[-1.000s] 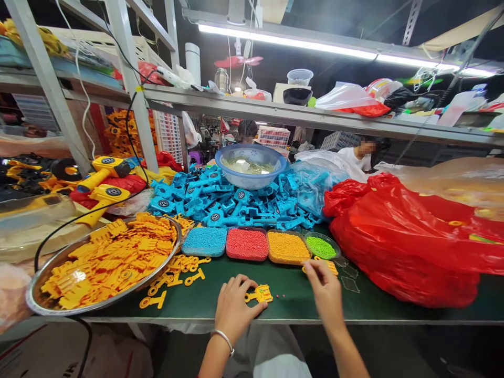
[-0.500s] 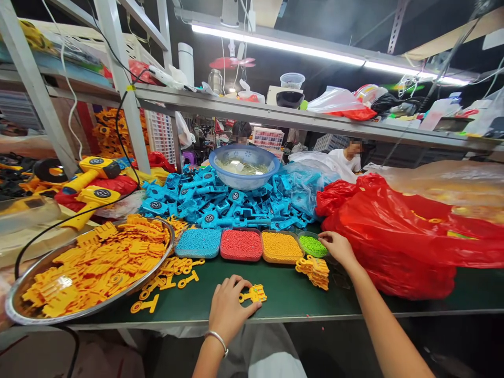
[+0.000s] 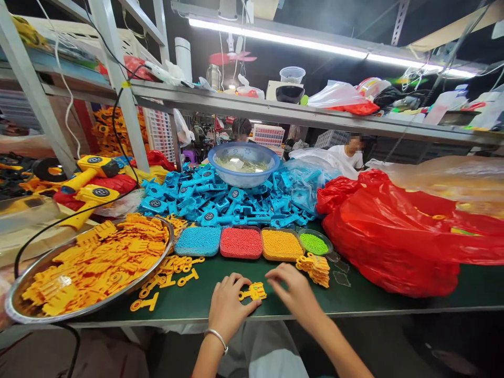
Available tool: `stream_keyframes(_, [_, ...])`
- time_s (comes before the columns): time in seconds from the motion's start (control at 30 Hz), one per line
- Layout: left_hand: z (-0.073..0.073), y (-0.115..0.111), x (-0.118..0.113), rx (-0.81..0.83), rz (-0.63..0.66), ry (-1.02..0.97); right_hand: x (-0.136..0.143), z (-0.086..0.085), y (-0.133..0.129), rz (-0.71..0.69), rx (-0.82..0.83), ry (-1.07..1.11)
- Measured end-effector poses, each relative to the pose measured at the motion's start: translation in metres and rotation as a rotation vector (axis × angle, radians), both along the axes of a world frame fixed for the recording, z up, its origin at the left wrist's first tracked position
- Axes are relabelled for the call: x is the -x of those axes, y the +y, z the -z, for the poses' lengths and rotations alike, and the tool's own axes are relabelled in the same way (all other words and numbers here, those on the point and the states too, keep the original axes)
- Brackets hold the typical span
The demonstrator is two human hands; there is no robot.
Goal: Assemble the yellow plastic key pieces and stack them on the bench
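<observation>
Left hand (image 3: 228, 302) pinches yellow piece (image 3: 258, 291) between thumb and fingers, on green tabletop (image 3: 224, 266), front edge close on the near side. Right hand (image 3: 294, 290) just right of the piece, fingers bent; cannot tell whether anything is pinched. Bare strip beyond both hands, reaching the bead trays (image 3: 241, 256). Blocking: yellow stack (image 3: 317, 270) just beyond right hand; red bag (image 3: 394, 241) farther right; metal bowl (image 3: 39, 318) well left of left hand.

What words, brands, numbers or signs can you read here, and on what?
No word, brand or number is legible.
Yellow parts at left: round dark emblems with pale marks, too small to read.
Blue parts: similar emblems, also too small.
Yellow piece in left hand: no readable lettering.
</observation>
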State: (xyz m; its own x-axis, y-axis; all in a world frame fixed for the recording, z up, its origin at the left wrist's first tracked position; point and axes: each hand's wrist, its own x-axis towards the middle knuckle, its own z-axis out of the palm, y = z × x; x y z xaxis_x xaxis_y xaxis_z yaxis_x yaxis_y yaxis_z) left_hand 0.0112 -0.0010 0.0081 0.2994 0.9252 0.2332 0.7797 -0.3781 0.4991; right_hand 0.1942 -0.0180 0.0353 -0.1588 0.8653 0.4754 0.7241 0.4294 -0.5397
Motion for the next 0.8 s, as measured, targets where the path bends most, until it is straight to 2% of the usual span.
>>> stream_keyframes(0.1, [-0.001, 0.0, 0.0, 0.0, 0.004, 0.009, 0.027, 0.014, -0.003, -0.007, 0.129, -0.141])
stream_keyframes(0.27, [-0.001, -0.001, 0.0, -0.017, 0.002, 0.021, 0.03, 0.011, 0.005, 0.008, 0.237, -0.32])
stream_keyframes(0.57, [0.002, 0.0, 0.0, -0.029, -0.005, 0.026, 0.035, -0.001, 0.011, -0.025, 0.245, -0.547])
stream_keyframes(0.8, [0.001, 0.0, 0.0, -0.033, -0.008, 0.02, 0.034, -0.001, 0.017, -0.112, 0.224, -0.572])
